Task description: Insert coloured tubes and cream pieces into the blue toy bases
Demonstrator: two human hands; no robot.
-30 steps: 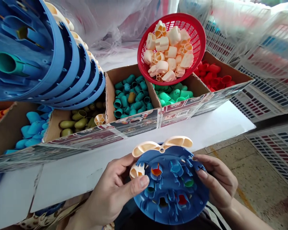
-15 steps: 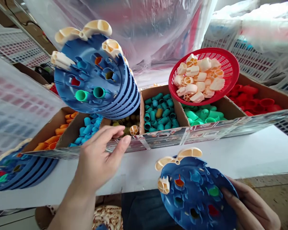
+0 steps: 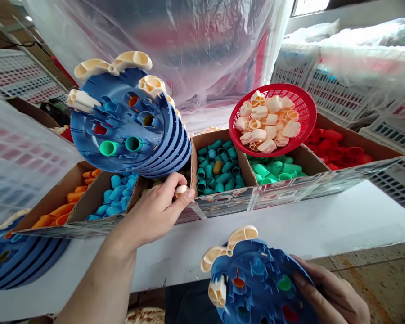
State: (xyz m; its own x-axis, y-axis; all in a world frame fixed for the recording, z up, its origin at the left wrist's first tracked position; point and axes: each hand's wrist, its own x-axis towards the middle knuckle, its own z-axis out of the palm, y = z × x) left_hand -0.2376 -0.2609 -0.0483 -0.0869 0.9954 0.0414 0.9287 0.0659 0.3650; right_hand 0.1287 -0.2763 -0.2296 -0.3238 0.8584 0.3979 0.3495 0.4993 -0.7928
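Between thumb and fingers, my left hand (image 3: 155, 211) pinches a small cream plastic piece (image 3: 181, 191) at the front edge of the divided cardboard box (image 3: 222, 200). My right hand (image 3: 330, 288) grips the right rim of a round blue plastic plate (image 3: 256, 279), its underside partly cut off by the frame. That plate carries a cream double-lobed piece (image 3: 229, 247) on top, a cream side piece (image 3: 218, 291) at its left, and coloured cups inside. Above my left hand, a stack of similar blue plates (image 3: 121, 121) with cream pieces rests tilted on the box.
A red basket (image 3: 307, 117) of cream pieces sits on the box. Compartments hold orange (image 3: 62, 211), light blue (image 3: 116, 193), teal (image 3: 219, 168), green (image 3: 276, 168) and red caps (image 3: 340, 146). Another blue plate stack (image 3: 30, 261) stands left on the white table (image 3: 290, 220).
My left hand has closed on the cream piece that lay in the olive compartment. The view has shifted, and the plate in my right hand has turned slightly.
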